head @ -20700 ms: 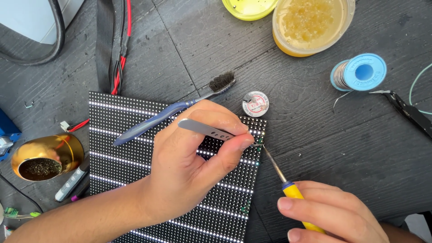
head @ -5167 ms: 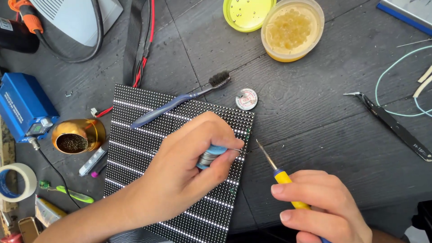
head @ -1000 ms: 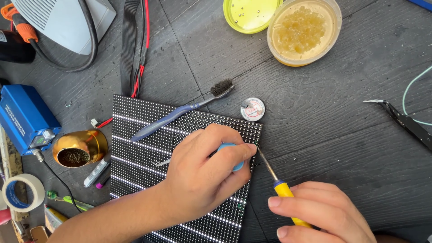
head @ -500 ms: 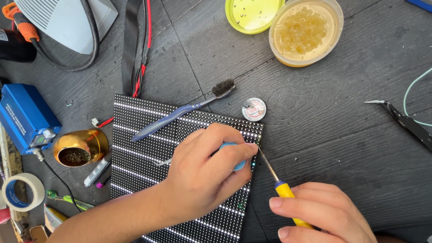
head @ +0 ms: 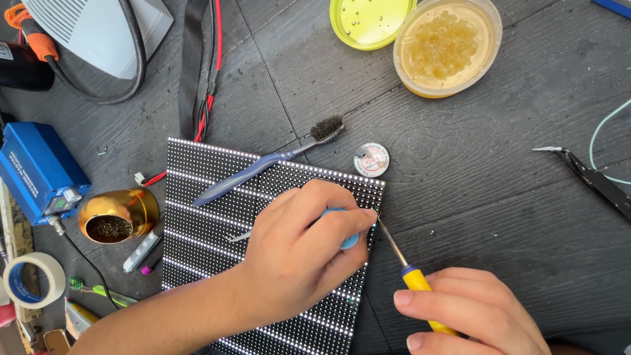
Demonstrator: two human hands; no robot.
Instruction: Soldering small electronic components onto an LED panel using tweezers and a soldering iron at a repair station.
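Note:
A black LED panel [head: 204, 197] with rows of white dots lies flat on the dark table. My left hand [head: 302, 260] rests on it and pinches a small blue spool [head: 347, 238] near the panel's right edge. A thin metal tool end [head: 240, 235] pokes out from under this hand. My right hand [head: 473, 312] grips a yellow-handled soldering iron [head: 417, 279]. Its tip [head: 381, 225] meets the panel edge right at my left fingertips. A blue toothbrush [head: 263, 167] lies across the panel's top.
A small round tin [head: 371, 160] sits just beyond the panel. A jar of yellow paste [head: 447, 46] and its green lid [head: 368, 20] stand at the back. Black tweezers [head: 591, 177] lie right. At left are a blue box [head: 39, 171], gold cup [head: 115, 217] and tape roll [head: 29, 279].
Much earlier my left hand held grey tweezers at this spot; it now holds the blue spool. Over the last second both hands and the iron tip have barely moved.

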